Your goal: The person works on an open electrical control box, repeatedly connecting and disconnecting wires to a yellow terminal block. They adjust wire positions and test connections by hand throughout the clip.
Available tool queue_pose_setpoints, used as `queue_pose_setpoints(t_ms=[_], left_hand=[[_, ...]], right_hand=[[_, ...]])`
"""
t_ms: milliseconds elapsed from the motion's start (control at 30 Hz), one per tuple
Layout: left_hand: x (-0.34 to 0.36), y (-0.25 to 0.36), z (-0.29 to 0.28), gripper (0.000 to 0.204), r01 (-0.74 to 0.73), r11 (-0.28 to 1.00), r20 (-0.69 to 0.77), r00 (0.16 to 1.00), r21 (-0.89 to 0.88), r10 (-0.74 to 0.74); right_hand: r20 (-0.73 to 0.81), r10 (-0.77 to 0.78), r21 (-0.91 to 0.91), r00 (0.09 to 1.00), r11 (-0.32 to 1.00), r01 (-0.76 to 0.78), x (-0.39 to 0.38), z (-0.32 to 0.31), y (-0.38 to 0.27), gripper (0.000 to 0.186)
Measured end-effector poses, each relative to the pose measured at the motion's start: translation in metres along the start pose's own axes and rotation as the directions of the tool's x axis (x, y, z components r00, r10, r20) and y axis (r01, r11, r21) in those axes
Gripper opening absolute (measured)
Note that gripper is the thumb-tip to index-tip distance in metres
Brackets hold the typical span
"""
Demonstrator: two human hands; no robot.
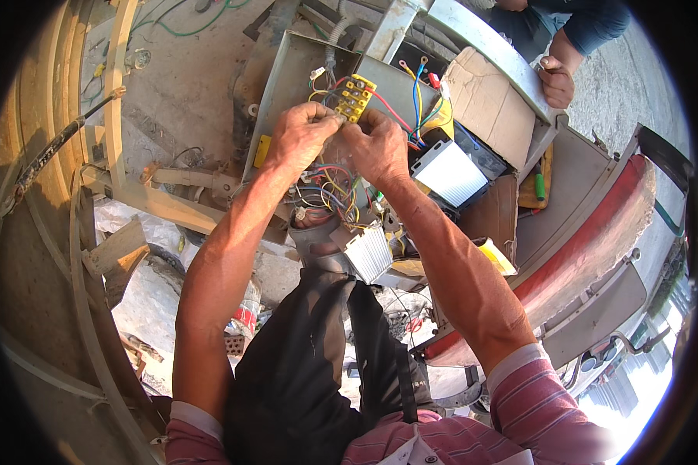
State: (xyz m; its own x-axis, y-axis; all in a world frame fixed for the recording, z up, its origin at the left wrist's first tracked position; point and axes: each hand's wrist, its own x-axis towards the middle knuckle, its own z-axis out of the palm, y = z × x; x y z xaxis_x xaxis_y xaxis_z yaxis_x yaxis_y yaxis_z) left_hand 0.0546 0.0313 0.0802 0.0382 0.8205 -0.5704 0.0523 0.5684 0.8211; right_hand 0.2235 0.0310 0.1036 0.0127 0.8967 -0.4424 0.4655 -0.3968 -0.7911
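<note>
A yellow terminal block (356, 98) with rows of metal screws stands tilted over a grey metal box (283, 81). My left hand (301, 138) is closed in a pinch at the block's lower left corner; what lies between its fingertips is too small to make out. My right hand (378, 147) grips the block's lower end, thumb and fingers pressed together. A red wire (392, 108) runs from the block's right side. Below my hands hangs a tangle of coloured wires (333, 190). Blue and yellow leads with ring ends (420, 70) stick up to the right.
A silver finned controller (450, 172) sits in an open cardboard box (492, 97) at the right. Another finned unit (368, 254) is near my knees. Across the metal frame (473, 31), another person's hand (556, 81) rests. Wooden boards (116, 85) stand at the left.
</note>
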Motion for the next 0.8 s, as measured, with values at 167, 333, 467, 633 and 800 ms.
queue_pose_setpoints(t_ms=[167,333,467,633,800], left_hand=[[-0.001,0.002,0.000,0.018,0.009,0.996,-0.041,0.999,0.084,-0.006],[-0.001,0.001,0.002,0.021,0.002,0.999,-0.078,0.997,0.046,0.001],[-0.001,-0.001,0.001,0.020,0.005,0.997,-0.091,0.996,0.080,0.002],[-0.006,-0.003,0.000,0.018,-0.023,0.999,-0.103,0.995,-0.049,0.018],[-0.016,0.008,-0.029,0.021,-0.180,0.945,-0.298,0.950,-0.272,0.095]], right_hand=[[0.014,0.032,0.025,0.999,0.999,-0.032,0.000,0.000,-0.001,0.037],[0.017,0.019,-0.025,1.000,1.000,-0.019,0.001,-0.001,-0.001,0.041],[0.020,0.033,-0.033,0.999,0.999,-0.032,0.000,-0.002,-0.002,0.042],[0.012,0.020,-0.034,1.000,0.999,-0.020,0.001,-0.001,0.000,0.043],[0.021,0.029,-0.019,0.999,0.999,-0.028,0.003,0.000,0.003,0.042]])
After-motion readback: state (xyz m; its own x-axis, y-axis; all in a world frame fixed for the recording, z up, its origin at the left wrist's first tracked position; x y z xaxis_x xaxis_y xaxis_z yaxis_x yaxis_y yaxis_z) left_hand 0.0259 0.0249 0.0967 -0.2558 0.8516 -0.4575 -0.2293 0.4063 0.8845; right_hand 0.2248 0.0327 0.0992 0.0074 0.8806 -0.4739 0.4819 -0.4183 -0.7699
